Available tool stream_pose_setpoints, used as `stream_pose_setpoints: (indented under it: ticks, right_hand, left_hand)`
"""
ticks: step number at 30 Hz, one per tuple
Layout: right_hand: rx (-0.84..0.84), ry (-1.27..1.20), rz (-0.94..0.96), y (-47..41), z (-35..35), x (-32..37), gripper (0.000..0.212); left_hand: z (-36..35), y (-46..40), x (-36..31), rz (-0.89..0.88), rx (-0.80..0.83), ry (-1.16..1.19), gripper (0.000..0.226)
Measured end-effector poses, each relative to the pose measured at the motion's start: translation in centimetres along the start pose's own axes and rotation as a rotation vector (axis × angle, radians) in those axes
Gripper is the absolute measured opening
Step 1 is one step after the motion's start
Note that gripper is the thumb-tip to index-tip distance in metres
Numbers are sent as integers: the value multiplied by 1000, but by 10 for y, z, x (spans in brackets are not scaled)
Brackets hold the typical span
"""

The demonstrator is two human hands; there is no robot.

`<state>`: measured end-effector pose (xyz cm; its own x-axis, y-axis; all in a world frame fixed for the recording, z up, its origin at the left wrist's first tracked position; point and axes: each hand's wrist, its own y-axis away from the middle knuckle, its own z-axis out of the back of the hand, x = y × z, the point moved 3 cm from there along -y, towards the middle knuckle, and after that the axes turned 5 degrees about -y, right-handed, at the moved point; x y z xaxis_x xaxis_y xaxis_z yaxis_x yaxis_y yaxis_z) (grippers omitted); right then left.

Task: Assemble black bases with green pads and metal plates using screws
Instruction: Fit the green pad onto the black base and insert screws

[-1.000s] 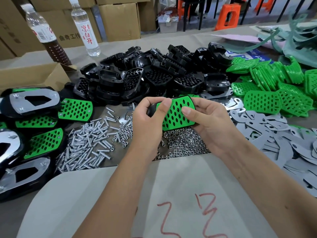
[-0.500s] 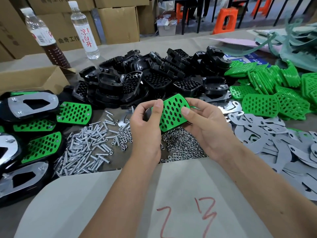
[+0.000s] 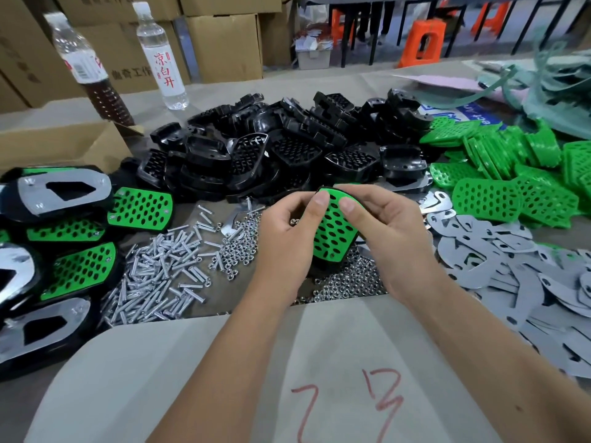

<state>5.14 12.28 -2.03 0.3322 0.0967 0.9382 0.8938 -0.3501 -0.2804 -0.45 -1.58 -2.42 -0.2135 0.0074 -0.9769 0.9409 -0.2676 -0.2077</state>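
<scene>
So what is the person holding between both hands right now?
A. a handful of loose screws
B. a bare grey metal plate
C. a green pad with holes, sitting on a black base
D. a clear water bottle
C: both the left hand and the right hand hold the green pad, thumbs pressing its top end, with a black base showing under its lower edge.

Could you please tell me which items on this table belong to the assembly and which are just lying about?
Job: held perforated green pad, both hands, black plastic bases, silver screws, grey metal plates.
Lying about: two plastic bottles, cardboard boxes.
</scene>
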Motion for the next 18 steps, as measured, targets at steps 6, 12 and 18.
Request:
stream_pose_setpoints:
  ticks: [6, 12, 18]
  right_hand:
    - [-25, 45, -82, -2, -5, -2, 30]
    - [3, 129, -57, 0, -11, 3, 29]
    - [0, 322, 15, 3, -12, 8, 30]
  left_hand:
    - [2, 0, 3, 128, -94, 140, 36]
    - [-2, 3, -2, 91, -71, 43, 37]
    - [-1, 4, -6, 89, -80, 54, 47]
